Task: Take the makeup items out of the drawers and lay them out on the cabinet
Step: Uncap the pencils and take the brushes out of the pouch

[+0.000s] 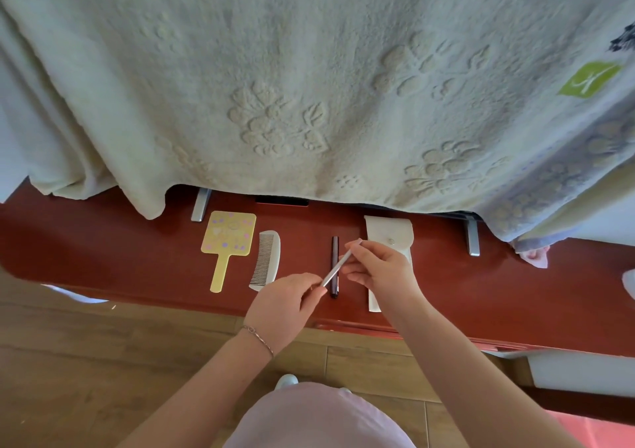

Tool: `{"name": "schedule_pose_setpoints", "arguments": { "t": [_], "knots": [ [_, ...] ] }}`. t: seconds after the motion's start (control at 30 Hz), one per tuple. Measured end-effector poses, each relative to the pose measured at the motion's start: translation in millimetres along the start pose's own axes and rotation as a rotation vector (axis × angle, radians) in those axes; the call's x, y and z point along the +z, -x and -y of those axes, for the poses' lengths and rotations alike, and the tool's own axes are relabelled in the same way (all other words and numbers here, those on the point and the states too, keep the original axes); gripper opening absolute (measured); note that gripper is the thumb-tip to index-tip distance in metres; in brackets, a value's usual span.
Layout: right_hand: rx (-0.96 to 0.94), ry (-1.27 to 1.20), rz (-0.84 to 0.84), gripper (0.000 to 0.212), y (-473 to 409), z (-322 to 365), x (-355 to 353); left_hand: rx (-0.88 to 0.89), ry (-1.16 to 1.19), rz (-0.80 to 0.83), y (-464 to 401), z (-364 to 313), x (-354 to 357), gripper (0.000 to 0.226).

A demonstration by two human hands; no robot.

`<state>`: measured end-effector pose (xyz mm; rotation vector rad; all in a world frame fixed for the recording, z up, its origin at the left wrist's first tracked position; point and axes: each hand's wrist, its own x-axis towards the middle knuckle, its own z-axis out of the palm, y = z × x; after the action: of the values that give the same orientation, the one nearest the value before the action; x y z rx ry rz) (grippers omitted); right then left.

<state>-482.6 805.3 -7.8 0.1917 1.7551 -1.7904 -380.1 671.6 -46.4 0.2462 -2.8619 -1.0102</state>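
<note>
Head view: both hands work over the glossy red-brown tabletop [103, 251] of the cabinet. The left hand [285, 305], a thin bracelet at its wrist, has its fingers curled closed around the lower end of a slim silver-grey pencil-shaped makeup stick [338, 265]. The right hand [381, 269] pinches the upper end of the same stick between thumb and fingertips; the remaining fingers are loosely bent. The stick is tilted, lower left to upper right, and held above the tabletop.

Items lying flat on the tabletop, left to right:
- a yellow square hand mirror with pastel dots and a straight handle [226, 245]
- a white plastic comb [266, 258], just beside the mirror
- a dark slender tube-shaped pen [334, 251], directly beneath the held stick
- a white snap-button pouch [390, 233], partly covered by the right hand

A cream embossed floral blanket [309, 87] hangs over the rear edge of the tabletop. Wooden floor [86, 361] lies below
</note>
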Motion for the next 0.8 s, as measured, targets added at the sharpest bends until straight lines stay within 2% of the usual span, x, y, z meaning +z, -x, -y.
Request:
{"name": "schedule_pose_setpoints", "arguments": {
  "t": [0.1,0.47,0.8],
  "knots": [
    [-0.014,0.037,0.01,0.012,-1.6,4.7,2.6,-0.029,-0.01,0.029,-1.6,1.8,-3.7,0.026],
    [-0.022,0.054,0.001,0.014,-3.0,7.2,5.8,-0.044,0.03,0.038,3.0,0.2,-15.8,0.024],
    [0.007,-0.04,-0.033,0.011,-3.9,8.0,9.8,-0.041,-0.018,0.073,-3.0,-6.5,-26.6,0.024]
  ]
}}
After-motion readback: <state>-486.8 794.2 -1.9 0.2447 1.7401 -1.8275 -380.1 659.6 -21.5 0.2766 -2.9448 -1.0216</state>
